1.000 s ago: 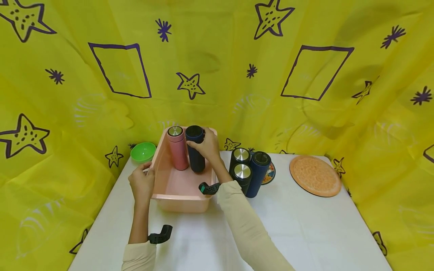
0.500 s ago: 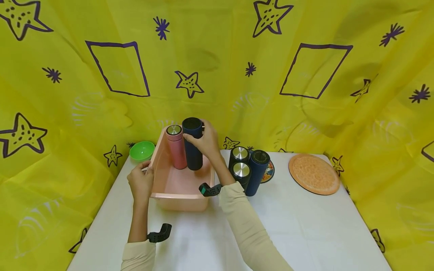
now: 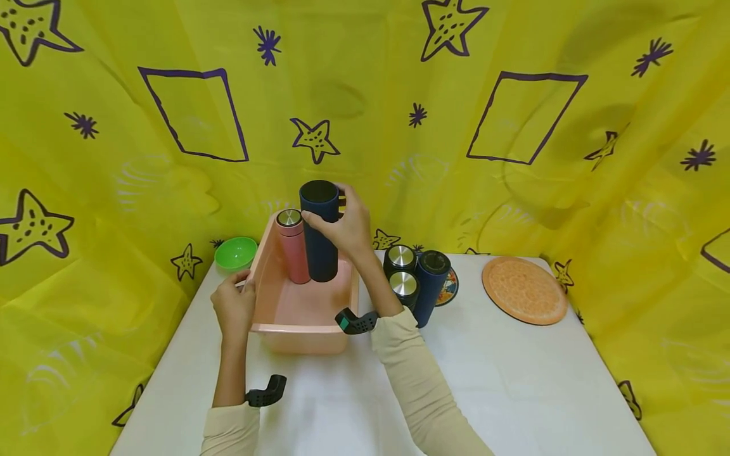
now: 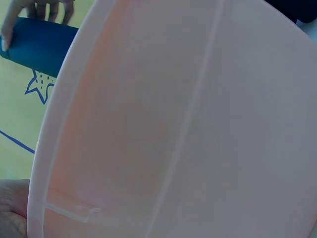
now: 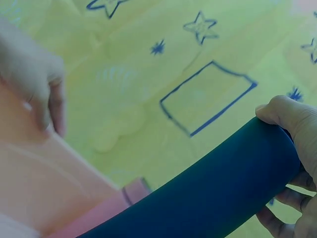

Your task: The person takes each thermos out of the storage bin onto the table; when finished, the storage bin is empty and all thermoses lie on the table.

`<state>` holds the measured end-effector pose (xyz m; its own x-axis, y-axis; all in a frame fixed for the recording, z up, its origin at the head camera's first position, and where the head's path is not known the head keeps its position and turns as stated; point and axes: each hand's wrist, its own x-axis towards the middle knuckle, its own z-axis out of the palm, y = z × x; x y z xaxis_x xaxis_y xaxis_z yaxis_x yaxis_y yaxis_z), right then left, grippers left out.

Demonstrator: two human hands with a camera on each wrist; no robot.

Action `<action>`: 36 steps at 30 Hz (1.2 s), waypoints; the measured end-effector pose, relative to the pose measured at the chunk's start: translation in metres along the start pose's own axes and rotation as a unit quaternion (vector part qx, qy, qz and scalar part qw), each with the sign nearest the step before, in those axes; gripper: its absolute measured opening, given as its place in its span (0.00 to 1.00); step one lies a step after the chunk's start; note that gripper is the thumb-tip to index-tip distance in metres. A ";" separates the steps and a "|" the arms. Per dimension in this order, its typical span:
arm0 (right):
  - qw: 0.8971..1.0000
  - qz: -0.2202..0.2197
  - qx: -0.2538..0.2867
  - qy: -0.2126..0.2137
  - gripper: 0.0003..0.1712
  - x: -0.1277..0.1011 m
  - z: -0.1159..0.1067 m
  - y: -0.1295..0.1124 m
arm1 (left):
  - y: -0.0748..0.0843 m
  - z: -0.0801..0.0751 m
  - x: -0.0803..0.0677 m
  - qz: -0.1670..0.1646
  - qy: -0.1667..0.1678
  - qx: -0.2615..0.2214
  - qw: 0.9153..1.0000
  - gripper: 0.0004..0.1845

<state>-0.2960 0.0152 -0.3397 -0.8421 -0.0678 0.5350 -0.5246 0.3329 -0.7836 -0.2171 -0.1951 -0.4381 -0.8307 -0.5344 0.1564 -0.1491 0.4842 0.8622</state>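
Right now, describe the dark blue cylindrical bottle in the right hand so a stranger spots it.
Find the pale pink plastic tub on the white table. There, the right hand grips the dark blue cylindrical bottle. Its dark top distinguishes it from the silver-topped pink bottle; being held, from the blue bottle on the table.

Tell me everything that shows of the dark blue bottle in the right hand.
The dark blue bottle is a tall, plain, straight-sided cylinder, matte-looking, with a round black top. The right hand grips it near its upper end, thumb on one side, fingers round the other. It is held nearly upright, in or above the tub, beside the pink bottle; whether the two bottles touch cannot be told.
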 end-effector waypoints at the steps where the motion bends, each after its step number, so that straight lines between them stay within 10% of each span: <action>1: 1.000 -0.004 0.005 0.001 0.40 0.000 -0.002 -0.004 | 0.000 0.000 0.000 0.000 0.000 0.000 1.000 0.15; 36: 0.991 -0.082 0.079 0.067 0.36 -0.018 -0.120 -0.090 | -0.003 0.001 0.002 -0.002 0.001 0.002 1.000 0.16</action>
<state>-0.2188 0.0994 -0.2405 -0.7250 0.0207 0.6885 -0.6754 0.1747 -0.7165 -0.2193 -0.1967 -0.4405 -0.8290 -0.5377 0.1540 -0.1543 0.4844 0.8611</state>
